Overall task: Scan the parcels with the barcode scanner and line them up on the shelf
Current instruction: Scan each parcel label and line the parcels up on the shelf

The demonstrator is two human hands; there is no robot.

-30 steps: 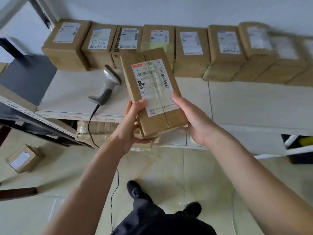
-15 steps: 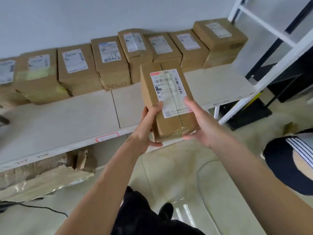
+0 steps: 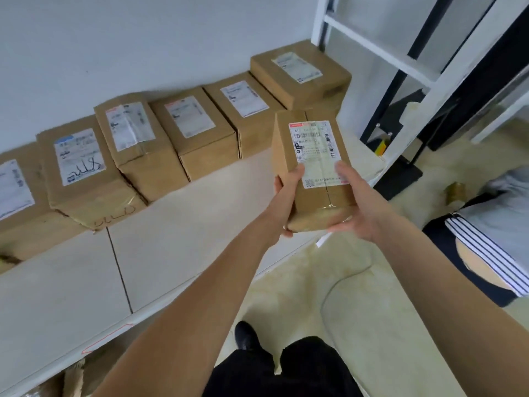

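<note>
Nearest, black trousers and a black shoe (image 3: 245, 333) on the pale floor, both bare forearms reaching forward. Beyond them, a brown taped cardboard parcel (image 3: 310, 193) with a white shipping label on top, held in the air over the front lip of the shelf: left hand (image 3: 283, 196) wrapped round its left side with the thumb on top, right hand (image 3: 353, 204) gripping the right side, fingers underneath, thumb on the label's edge. Under and past it, the pale white shelf board (image 3: 177, 233), bare across its whole front half. Farther back, against the grey wall, a row of brown labelled cardboard boxes (image 3: 200, 133) set side by side, the last one (image 3: 303, 78) at the far right end close to the white shelf upright (image 3: 446, 81). Likely risks: little room left at the right end, so a push there could jam the parcel against the upright or tip it off the shelf edge; sliding it in crooked could nudge neighbours out of line. Barcode scanner not in view. At the right edge, a seated person's striped clothing (image 3: 486, 253), near enough to be bumped.
</note>
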